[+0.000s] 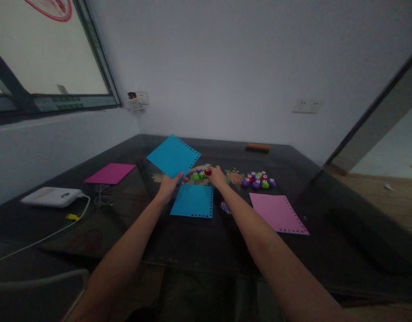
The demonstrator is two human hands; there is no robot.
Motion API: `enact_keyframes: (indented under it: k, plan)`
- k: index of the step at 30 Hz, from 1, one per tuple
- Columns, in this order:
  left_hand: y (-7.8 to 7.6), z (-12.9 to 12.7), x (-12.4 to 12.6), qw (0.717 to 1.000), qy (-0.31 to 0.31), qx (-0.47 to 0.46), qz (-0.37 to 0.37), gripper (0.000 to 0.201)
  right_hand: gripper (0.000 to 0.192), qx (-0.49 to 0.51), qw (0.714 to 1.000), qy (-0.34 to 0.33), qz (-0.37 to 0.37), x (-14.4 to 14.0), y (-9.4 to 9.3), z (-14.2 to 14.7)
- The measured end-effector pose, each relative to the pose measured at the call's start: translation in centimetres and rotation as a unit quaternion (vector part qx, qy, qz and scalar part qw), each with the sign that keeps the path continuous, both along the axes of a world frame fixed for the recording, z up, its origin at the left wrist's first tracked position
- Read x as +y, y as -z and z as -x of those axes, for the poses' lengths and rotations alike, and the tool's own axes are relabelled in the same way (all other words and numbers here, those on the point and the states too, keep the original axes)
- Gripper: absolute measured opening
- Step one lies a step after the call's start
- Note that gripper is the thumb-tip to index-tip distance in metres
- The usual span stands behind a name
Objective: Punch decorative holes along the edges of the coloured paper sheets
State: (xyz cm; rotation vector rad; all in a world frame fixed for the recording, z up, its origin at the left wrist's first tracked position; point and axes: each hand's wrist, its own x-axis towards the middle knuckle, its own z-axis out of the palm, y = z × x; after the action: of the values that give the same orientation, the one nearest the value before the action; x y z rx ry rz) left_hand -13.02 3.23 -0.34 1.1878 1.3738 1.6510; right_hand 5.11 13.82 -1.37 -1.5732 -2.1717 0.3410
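Two blue sheets are in play: the left hand [167,187] pinches one raised sheet [174,156] by its lower corner, and a second sheet [193,201] lies flat on the counter [326,210] just below. The held sheet looks light and thin, rather floppy, so a grip near the edge with punched holes may tear it. The right hand [216,175] rests on a red punch [208,171] among small green ones; if its fingers are closed around it cannot be told. The punch seems hard, smooth and small.
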Motion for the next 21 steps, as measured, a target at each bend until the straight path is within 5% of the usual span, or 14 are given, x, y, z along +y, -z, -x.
enact_keyframes:
  k: [6,21]
  plan:
    - [-0.1,0.0,-0.1,1.0,0.005,0.022,-0.002,0.03,0.028,-0.01,1.0,0.0,0.003,-0.1,-0.4,-0.6]
    - [-0.2,0.0,-0.1,1.0,0.009,0.02,-0.016,0.03,0.03,0.009,1.0,-0.008,-0.001,0.3,0.1,-1.3]
